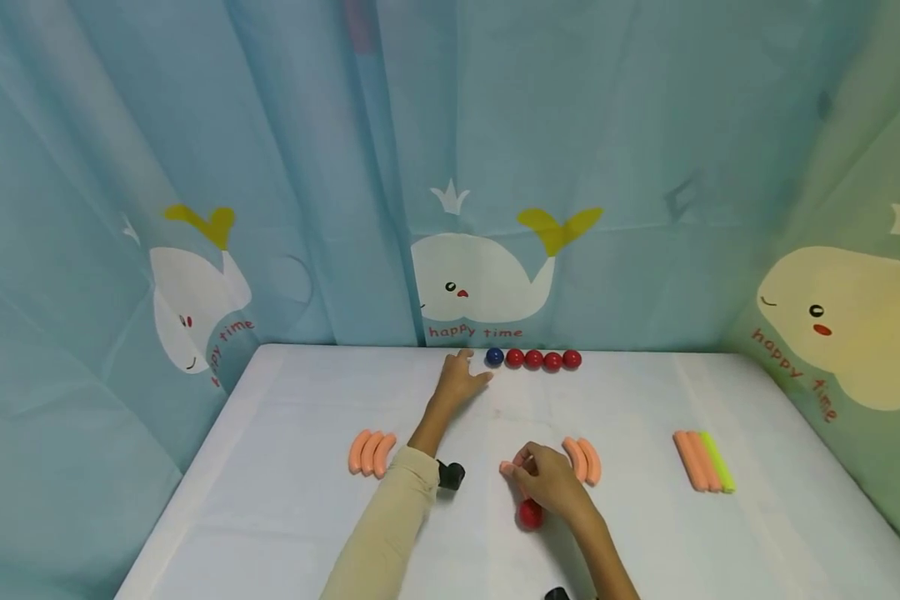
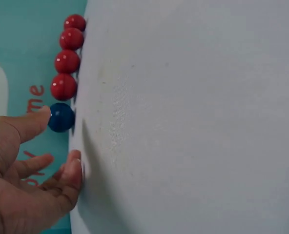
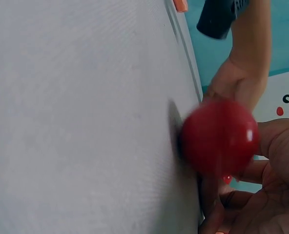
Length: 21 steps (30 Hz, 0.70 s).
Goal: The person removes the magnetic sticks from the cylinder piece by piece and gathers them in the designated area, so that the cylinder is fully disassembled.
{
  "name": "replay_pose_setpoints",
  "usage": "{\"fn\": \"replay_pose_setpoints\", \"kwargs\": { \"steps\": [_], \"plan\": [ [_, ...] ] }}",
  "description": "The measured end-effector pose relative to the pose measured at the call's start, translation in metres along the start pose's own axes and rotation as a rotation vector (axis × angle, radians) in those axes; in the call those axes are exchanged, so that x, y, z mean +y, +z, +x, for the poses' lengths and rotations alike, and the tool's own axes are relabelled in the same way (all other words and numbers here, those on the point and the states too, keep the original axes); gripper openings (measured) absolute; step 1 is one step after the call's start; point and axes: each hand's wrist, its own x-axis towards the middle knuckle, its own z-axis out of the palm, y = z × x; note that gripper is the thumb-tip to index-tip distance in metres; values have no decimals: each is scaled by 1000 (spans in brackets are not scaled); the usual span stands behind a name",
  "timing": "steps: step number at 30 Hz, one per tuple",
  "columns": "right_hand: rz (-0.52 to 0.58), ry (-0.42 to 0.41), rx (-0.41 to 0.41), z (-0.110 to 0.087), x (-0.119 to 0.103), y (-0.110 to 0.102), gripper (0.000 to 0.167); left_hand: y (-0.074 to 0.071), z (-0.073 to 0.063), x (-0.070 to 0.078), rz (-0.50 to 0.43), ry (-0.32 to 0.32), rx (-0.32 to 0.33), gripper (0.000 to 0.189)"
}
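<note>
At the far edge of the table, my left hand reaches beside a blue ball, its thumb and fingers spread around empty space. The left wrist view has the thumb overlapping the edge of that blue ball. Nearer and to the right, my right hand has its fingers bent over a small orange sausage-like piece, mostly covered by the hand. A loose red ball lies just below this hand; up close in the right wrist view, the blurred red ball hides the thumb tip.
Several red balls line up beside the blue one along the back edge. Three curved orange pieces lie at left, two more right of the right hand. Farther right are two straight orange sticks and a green stick. Curtains surround the table.
</note>
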Motion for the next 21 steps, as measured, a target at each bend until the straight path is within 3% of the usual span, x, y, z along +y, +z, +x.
{"fn": "replay_pose_setpoints", "kwargs": {
  "steps": [5,9,16,21],
  "plan": [
    [-7,17,1,-3,-1,-4,19,-7,-21,-2,1,39,-1,48],
    [2,31,-10,-4,-1,-5,19,-13,-45,-1,-3,69,-33,37],
    [18,6,-5,0,0,0,16,-24,-99,2,33,109,-133,28],
    [30,-12,2,-1,0,0,19,-24,-138,2,81,157,-197,25]
  ]
}}
